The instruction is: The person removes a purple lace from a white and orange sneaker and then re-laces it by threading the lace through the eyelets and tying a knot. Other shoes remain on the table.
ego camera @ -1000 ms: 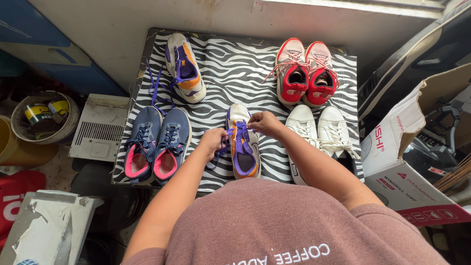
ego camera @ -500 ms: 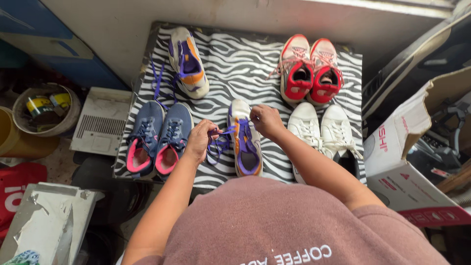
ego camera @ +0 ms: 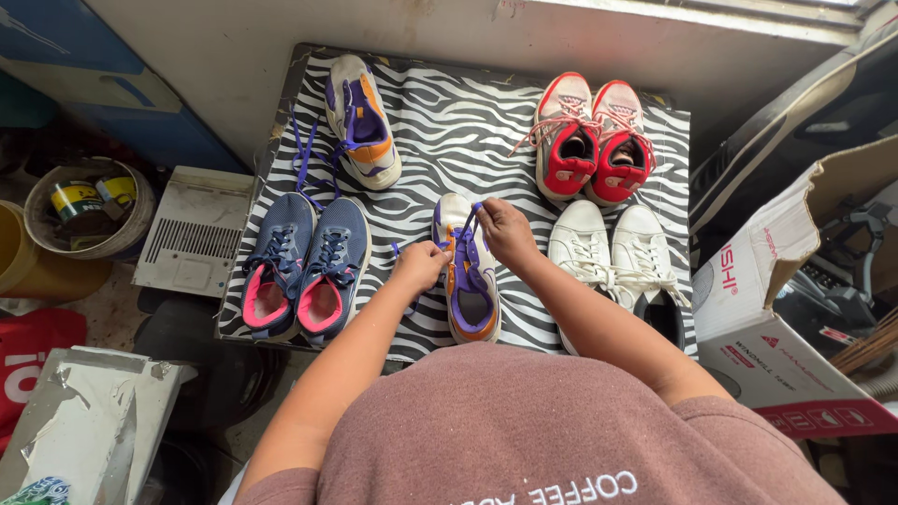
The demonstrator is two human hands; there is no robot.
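left hand (ego camera: 421,266) pinching purple lace (ego camera: 465,238) | right hand (ego camera: 505,229) pinching lace, probably its other end | sneaker (ego camera: 470,271) on table (ego camera: 449,122) | lace soft, limp: grip near tips

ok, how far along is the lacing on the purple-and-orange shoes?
Done: nothing finished. In hand: left hand and right hand pull purple laces on the near white, purple and orange sneaker. Left: its far mate lies with laces trailing loose on the zebra-striped mat.
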